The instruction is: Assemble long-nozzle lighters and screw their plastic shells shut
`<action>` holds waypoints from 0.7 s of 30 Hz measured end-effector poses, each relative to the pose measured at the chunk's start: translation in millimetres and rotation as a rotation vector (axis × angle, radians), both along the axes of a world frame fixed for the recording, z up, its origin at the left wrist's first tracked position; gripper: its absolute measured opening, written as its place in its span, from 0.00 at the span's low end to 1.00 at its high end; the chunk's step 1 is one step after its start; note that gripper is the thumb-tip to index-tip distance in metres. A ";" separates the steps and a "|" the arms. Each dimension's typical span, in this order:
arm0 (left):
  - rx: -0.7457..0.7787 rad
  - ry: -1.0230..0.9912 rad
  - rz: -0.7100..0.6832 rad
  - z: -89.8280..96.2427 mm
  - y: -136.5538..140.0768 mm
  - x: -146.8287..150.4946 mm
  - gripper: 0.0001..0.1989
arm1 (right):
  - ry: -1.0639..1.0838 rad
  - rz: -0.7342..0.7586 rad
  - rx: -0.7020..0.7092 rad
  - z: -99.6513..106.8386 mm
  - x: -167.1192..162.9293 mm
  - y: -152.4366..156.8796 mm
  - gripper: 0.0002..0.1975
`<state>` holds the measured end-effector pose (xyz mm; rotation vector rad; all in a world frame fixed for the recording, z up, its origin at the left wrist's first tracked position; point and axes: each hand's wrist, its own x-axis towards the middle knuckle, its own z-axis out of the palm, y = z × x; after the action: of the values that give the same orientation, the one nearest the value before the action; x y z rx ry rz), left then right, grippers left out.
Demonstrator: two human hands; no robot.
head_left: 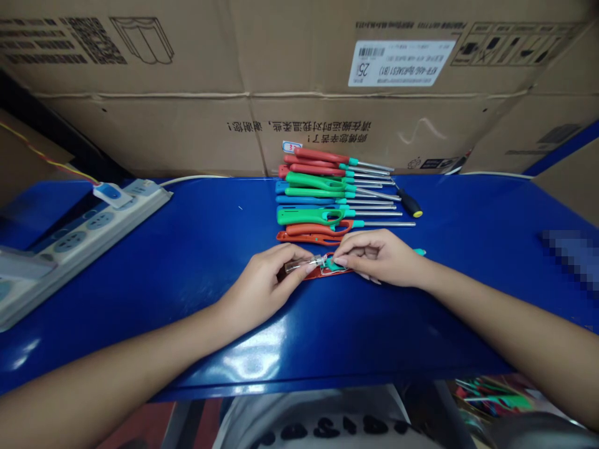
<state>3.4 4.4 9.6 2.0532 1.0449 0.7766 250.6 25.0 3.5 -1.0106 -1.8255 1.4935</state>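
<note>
My left hand (255,284) is closed on a clear lighter fuel tank (296,264) with a metal valve end. Beside its fingertips, my right hand (390,259) pinches a small teal lighter part (334,265), probably the trigger. A thin white wire loops around there. Beneath both hands lies an opened red lighter shell (314,275), partly covered by the fingers. A teal tip (420,252) sticks out past my right wrist. Just beyond, an orange half shell (309,237) lies near an orange stick lighter (318,229).
Several red, green and blue stick lighters (306,216) lie in a row on the blue table (206,237). At their right is a black screwdriver (410,203). A power strip (84,240) runs along the left; a cardboard box (187,137) stands behind. Lighter parts fill a container (496,399) below right.
</note>
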 end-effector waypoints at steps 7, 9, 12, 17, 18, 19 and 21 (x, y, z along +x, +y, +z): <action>0.001 -0.027 -0.016 -3.8 -0.2 -0.6 0.08 | 0.036 0.034 0.193 1.3 -3.1 -0.5 0.06; 0.005 -0.027 -0.015 -4.6 -0.2 -0.8 0.08 | 0.049 0.031 0.192 1.2 -3.1 -0.6 0.05; 0.011 -0.025 -0.013 -5.3 -0.1 -0.7 0.07 | 0.050 0.036 0.203 1.5 -2.6 -0.8 0.05; 0.020 -0.020 -0.014 -4.7 0.5 -1.1 0.07 | 0.057 0.023 0.207 1.8 -2.6 -1.1 0.06; 0.021 -0.019 -0.015 -4.5 0.6 -1.2 0.08 | 0.057 0.023 0.204 1.7 -2.7 -1.1 0.06; 0.020 -0.018 -0.014 -4.2 0.6 -1.4 0.08 | 0.056 0.024 0.199 1.5 -2.9 -1.1 0.06; 0.018 -0.015 -0.012 -4.0 0.5 -1.4 0.08 | 0.055 0.022 0.189 1.2 -3.1 -1.0 0.07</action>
<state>2.0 4.9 5.7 2.0635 1.0192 0.7966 247.5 24.1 4.7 -0.8526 -1.9032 1.3189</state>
